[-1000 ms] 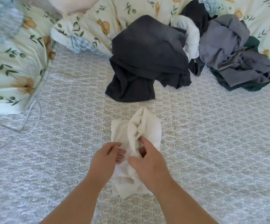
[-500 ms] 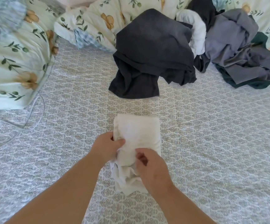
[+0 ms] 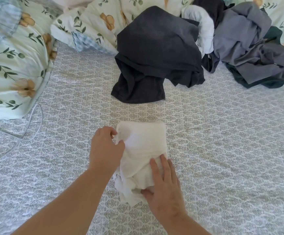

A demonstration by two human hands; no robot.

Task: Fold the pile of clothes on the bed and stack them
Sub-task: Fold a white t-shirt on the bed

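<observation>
At far left, a floral pillow (image 3: 14, 68) is seen at the bed's edge, with a thin white cable (image 3: 34, 126) lying looped on the patterned bedspread (image 3: 222, 158) beside it. Toward the centre, the left hand (image 3: 106, 148) is placed at the left edge of a white garment (image 3: 143, 150), its fingers curled and apparently pinching that edge. The garment lies on the bedspread directly in front of the person, folded into a rough rectangle at its far end, with its near end still bunched and uneven. It is judged to be light, soft and limp, offering no stiffness of its own; it is best taken at its edges or corners, and layers are likely to slip unless held flat. To the right, the right hand (image 3: 165, 189) is laid flat on the near right part of the garment, fingers extended and pressing down, nothing being gripped. Beyond the garment, well apart from it, a dark charcoal garment (image 3: 154, 56) heads the unfolded pile, followed rightward by a white piece (image 3: 204, 31), a grey garment (image 3: 250, 46) and a dark green one (image 3: 273, 82) beneath it.
</observation>
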